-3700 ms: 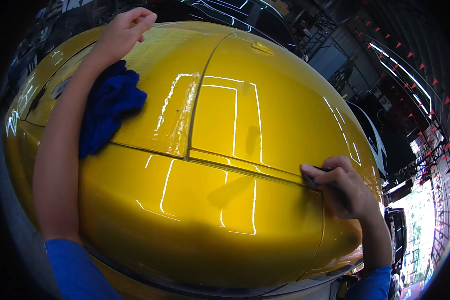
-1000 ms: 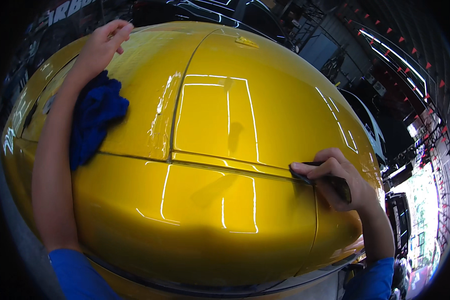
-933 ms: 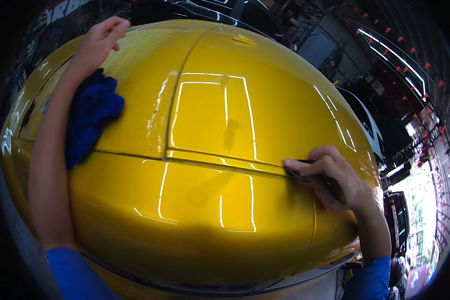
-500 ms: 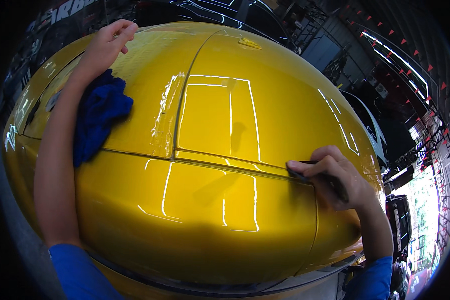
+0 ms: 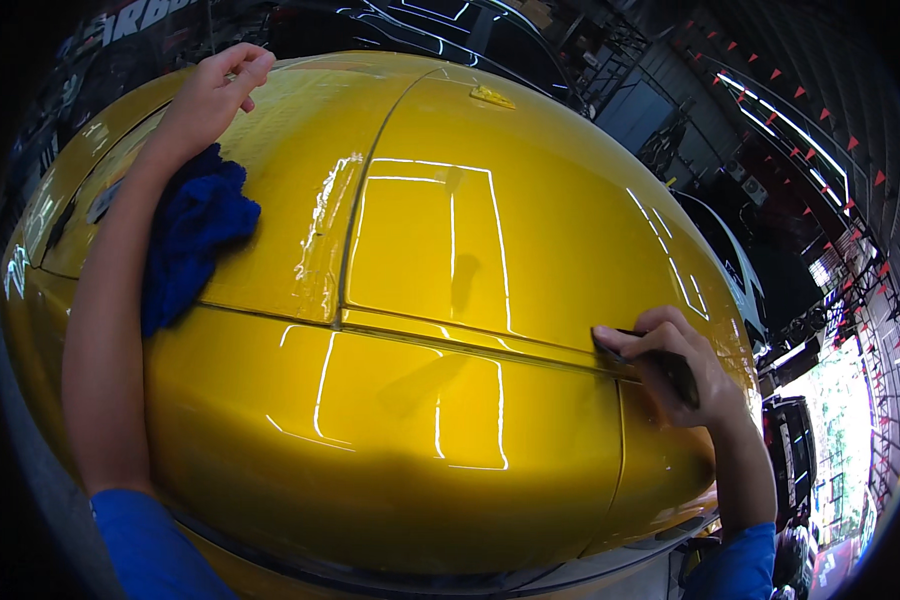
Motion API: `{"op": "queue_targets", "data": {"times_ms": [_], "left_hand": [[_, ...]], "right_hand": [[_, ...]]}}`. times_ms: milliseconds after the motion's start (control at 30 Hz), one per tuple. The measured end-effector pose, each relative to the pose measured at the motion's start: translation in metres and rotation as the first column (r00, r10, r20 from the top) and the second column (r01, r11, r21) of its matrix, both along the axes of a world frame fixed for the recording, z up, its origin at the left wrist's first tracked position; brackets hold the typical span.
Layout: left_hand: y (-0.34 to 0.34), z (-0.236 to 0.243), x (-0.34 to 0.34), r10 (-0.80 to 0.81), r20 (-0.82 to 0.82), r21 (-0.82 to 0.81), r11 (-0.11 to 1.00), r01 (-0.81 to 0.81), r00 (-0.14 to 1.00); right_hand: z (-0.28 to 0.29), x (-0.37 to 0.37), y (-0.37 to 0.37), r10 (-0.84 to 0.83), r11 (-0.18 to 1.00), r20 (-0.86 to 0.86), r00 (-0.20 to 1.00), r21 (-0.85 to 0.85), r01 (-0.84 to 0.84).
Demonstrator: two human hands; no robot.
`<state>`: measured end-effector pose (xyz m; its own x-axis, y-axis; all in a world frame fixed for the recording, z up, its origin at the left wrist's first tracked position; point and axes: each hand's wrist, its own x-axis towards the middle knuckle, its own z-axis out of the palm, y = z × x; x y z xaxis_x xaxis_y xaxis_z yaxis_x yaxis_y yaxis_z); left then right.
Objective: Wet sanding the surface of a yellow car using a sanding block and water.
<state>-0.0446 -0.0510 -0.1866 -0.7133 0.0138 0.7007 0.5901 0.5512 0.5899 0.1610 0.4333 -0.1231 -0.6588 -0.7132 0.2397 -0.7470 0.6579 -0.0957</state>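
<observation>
Two bare hands stand well apart over a glossy yellow car body (image 5: 420, 400), a broad stretch of curved paint spreading between them. A long seam (image 5: 470, 346) runs across that stretch from the left forearm to the right hand (image 5: 660, 360), and a curved seam (image 5: 346, 245) drops from the far rim to meet it. A third, shorter seam (image 5: 621, 440) heads from the right hand toward the near edge. The body rounds away on every side; its right edge lies near the right wrist, while the open paint reaches leftward from the fingers as far as a blue cloth (image 5: 198, 235). A dark car (image 5: 440, 38) stands beyond the far rim.

The right hand grasps a dark, flat tool (image 5: 686, 385), whose tip sits near the right end of the long seam; whether it enters the groove cannot be told. The tool looks black and slim, mostly covered by the fingers. The left hand (image 5: 208, 98) is raised at the far left with its fingers curled; the view does not settle whether they pinch anything. The crumpled cloth lies on the paint, partly behind the left forearm. The paint mirrors angular white light lines, and a rippled, glinting strip (image 5: 322, 225) runs just left of the curved seam.
</observation>
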Motion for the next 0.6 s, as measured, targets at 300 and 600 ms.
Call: {"op": "queue_targets", "data": {"times_ms": [300, 600], "left_hand": [[-0.011, -0.002, 0.001, 0.033, 0.034, -0.034, 0.999, -0.032, 0.999], [-0.015, -0.007, -0.005, -0.023, 0.03, -0.017, 1.0, 0.024, 0.999]], "right_hand": [[0.001, -0.005, -0.017, 0.02, 0.999, -0.028, 0.999, 0.038, -0.019], [0.005, -0.003, -0.003, -0.005, 0.997, -0.007, 1.0, 0.077, 0.006]]}}
